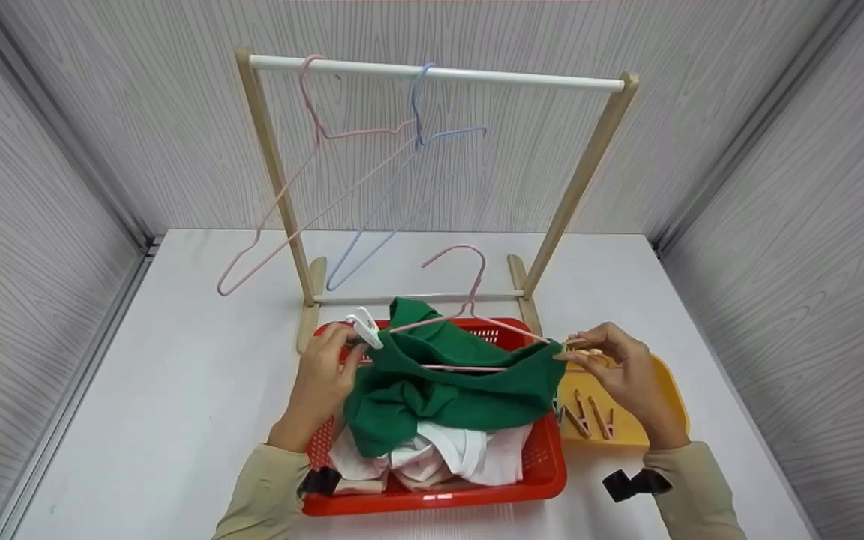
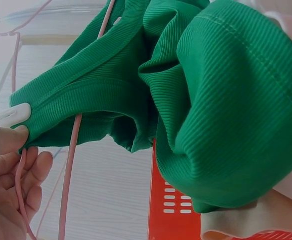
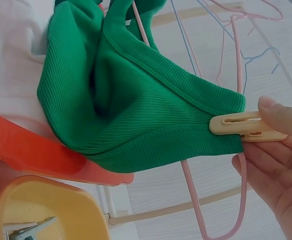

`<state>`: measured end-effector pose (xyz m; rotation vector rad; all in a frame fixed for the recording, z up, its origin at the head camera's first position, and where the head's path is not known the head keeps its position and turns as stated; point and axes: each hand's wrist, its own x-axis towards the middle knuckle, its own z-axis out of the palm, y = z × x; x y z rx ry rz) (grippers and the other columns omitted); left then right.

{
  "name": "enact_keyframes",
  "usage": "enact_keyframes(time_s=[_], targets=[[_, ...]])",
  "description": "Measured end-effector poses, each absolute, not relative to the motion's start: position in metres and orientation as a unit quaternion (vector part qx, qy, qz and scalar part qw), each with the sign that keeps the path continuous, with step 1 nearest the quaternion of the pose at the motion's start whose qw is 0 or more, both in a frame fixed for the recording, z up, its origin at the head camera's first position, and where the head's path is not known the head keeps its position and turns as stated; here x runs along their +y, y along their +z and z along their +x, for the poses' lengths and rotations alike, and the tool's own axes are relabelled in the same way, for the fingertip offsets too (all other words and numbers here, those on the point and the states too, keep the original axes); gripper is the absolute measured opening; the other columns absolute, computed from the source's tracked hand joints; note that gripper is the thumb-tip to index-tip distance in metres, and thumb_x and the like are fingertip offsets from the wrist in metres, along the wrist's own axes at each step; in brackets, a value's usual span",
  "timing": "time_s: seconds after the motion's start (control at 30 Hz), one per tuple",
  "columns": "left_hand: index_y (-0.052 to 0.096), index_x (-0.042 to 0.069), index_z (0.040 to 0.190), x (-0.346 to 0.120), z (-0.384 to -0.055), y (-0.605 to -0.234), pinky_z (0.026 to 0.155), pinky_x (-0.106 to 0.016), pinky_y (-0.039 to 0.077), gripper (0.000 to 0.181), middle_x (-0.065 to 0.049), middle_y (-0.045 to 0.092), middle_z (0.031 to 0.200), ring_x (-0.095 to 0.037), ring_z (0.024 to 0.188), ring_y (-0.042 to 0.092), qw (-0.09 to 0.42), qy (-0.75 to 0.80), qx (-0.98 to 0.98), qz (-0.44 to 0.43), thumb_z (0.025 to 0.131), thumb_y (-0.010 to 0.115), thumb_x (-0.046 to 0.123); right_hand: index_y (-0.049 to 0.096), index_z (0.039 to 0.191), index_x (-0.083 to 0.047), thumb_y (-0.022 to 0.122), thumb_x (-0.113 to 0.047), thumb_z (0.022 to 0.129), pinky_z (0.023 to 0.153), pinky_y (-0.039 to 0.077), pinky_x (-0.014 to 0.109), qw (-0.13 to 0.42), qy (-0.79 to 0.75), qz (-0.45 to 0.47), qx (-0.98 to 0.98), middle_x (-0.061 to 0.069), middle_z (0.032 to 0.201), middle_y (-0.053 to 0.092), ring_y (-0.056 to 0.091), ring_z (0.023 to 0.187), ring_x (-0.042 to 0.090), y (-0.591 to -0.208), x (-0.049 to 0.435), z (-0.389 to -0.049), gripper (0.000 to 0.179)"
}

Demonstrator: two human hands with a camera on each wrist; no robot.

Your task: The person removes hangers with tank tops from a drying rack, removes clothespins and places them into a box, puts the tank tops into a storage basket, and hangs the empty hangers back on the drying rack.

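Note:
A green ribbed garment [image 1: 462, 397] is draped on a pink hanger [image 1: 477, 307], whose lower bar passes behind and through the cloth. My left hand [image 1: 327, 371] pinches the garment's left corner between thumb and fingers, right beside a white clothespin [image 1: 365, 328] that overlaps the cloth there. On the other side, my right hand [image 1: 619, 364] holds a pale yellow clothespin [image 3: 240, 125] by its handles. Its tip bites the garment's right corner against the pink wire. The garment's lower folds sag over a red basket [image 1: 432, 501].
White and pale pink clothes [image 1: 477, 450] lie in the basket. A yellow tray [image 1: 668, 397] with several clothespins stands at its right. Behind, a wooden rack [image 1: 589, 172] with a white rod carries another pink hanger [image 1: 274, 240] and a blue hanger [image 1: 372, 232].

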<state>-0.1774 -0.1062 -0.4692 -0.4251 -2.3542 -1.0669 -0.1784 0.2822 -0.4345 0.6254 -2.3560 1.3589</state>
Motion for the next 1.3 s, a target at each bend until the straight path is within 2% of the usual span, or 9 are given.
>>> enact_keyframes(time_s=[0.13, 0.37, 0.6, 0.77, 0.9, 1.03, 1.3], targets=[[0.062, -0.001, 0.096, -0.105, -0.177, -0.47, 0.08, -0.041, 0.049, 0.01, -0.012, 0.064, 0.095, -0.024, 0.086, 0.057, 0.256, -0.397, -0.868, -0.155, 0.087, 0.066, 0.001, 0.064, 0.089, 0.004, 0.068, 0.017, 0.075, 0.08, 0.052, 0.009, 0.194, 0.482, 0.242, -0.819, 0.013, 0.089, 0.069, 0.065, 0.089, -0.007, -0.435, 0.284, -0.179, 0.019], [0.062, -0.001, 0.096, -0.103, -0.177, -0.47, 0.08, -0.042, 0.048, 0.009, -0.013, 0.064, 0.095, -0.026, 0.085, 0.058, 0.256, -0.403, -0.866, -0.149, 0.087, 0.065, 0.001, 0.061, 0.086, 0.012, 0.064, 0.021, 0.075, 0.081, 0.053, 0.011, 0.217, 0.515, 0.301, -0.772, 0.004, 0.087, 0.069, 0.067, 0.093, -0.002, -0.433, 0.285, -0.182, 0.015], [0.062, -0.002, 0.096, -0.102, -0.179, -0.469, 0.08, -0.043, 0.054, 0.01, -0.013, 0.065, 0.094, -0.025, 0.087, 0.062, 0.272, -0.403, -0.86, -0.154, 0.087, 0.066, 0.0, 0.057, 0.086, 0.018, 0.059, 0.021, 0.081, 0.081, 0.054, 0.014, 0.196, 0.583, 0.288, -0.734, -0.007, 0.094, 0.071, 0.069, 0.096, 0.002, -0.431, 0.289, -0.181, 0.006], [0.062, -0.002, 0.097, -0.103, -0.181, -0.47, 0.081, -0.043, 0.054, 0.011, -0.014, 0.065, 0.096, -0.025, 0.089, 0.062, 0.27, -0.397, -0.865, -0.146, 0.087, 0.066, 0.002, 0.055, 0.085, 0.019, 0.06, 0.017, 0.083, 0.075, 0.056, 0.014, 0.199, 0.639, 0.272, -0.692, -0.006, 0.095, 0.071, 0.071, 0.096, 0.005, -0.43, 0.297, -0.183, 0.005], [0.062, -0.002, 0.097, -0.104, -0.181, -0.47, 0.083, -0.044, 0.053, 0.011, -0.014, 0.065, 0.096, -0.026, 0.09, 0.062, 0.267, -0.399, -0.866, -0.142, 0.088, 0.065, 0.001, 0.054, 0.095, 0.02, 0.062, 0.016, 0.082, 0.07, 0.056, 0.014, 0.201, 0.651, 0.25, -0.688, -0.005, 0.098, 0.073, 0.071, 0.094, 0.004, -0.43, 0.301, -0.183, 0.016], [0.062, -0.003, 0.097, -0.104, -0.18, -0.47, 0.083, -0.045, 0.052, 0.01, -0.014, 0.065, 0.095, -0.027, 0.088, 0.062, 0.263, -0.402, -0.866, -0.14, 0.088, 0.065, 0.0, 0.051, 0.108, 0.021, 0.063, 0.017, 0.081, 0.074, 0.057, 0.016, 0.199, 0.655, 0.227, -0.693, -0.007, 0.102, 0.073, 0.07, 0.093, 0.003, -0.431, 0.303, -0.182, 0.029], [0.062, -0.002, 0.095, -0.103, -0.179, -0.471, 0.08, -0.044, 0.051, 0.009, -0.013, 0.064, 0.093, -0.027, 0.086, 0.061, 0.264, -0.403, -0.865, -0.142, 0.088, 0.065, 0.002, 0.057, 0.114, 0.015, 0.06, 0.018, 0.083, 0.079, 0.054, 0.013, 0.247, 0.644, 0.194, -0.698, -0.006, 0.1, 0.072, 0.068, 0.091, 0.003, -0.436, 0.31, -0.18, 0.032]])
